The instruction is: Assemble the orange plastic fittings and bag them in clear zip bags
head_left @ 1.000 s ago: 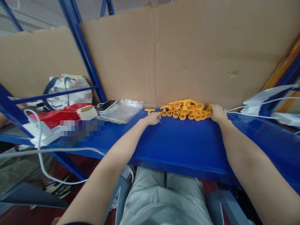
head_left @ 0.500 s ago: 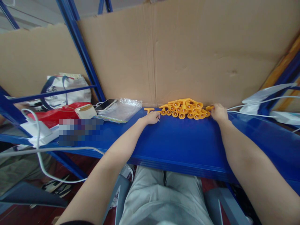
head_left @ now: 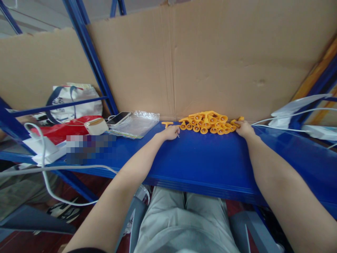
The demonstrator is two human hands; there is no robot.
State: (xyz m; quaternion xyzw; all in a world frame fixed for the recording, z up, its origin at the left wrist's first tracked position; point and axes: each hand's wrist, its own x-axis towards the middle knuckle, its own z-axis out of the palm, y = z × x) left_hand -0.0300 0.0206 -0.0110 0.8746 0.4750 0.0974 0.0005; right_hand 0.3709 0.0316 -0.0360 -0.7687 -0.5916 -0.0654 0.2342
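A pile of yellow plastic pieces (head_left: pixel 207 122), each with a T-shaped handle and a cone-like cup, lies along the back of the blue shelf (head_left: pixel 200 158). Most cups face me, with a small shiny spot inside. My left hand (head_left: pixel 171 132) rests at the pile's left end, fingers curled closed; a tiny shiny thing (head_left: pixel 178 135) shows at its fingertips, too small to name. Behind that hand lies a separate yellow T-shaped handle (head_left: pixel 166 124). At the right end, my right hand (head_left: pixel 245 129) has its fingers closed on the handle of a yellow T-handled piece (head_left: pixel 240 119).
A cardboard wall (head_left: pixel 210 63) closes off the back. To the left lie a clear plastic bag (head_left: pixel 142 123), a phone (head_left: pixel 120 118), a red bag (head_left: pixel 79 123) and a white cable (head_left: pixel 76 168). White cables and a white power strip (head_left: pixel 322 132) lie at the right.
My right hand has shifted slightly, and the yellow handle at its fingertips is turned, showing more of its T-shape. My left hand has barely moved.
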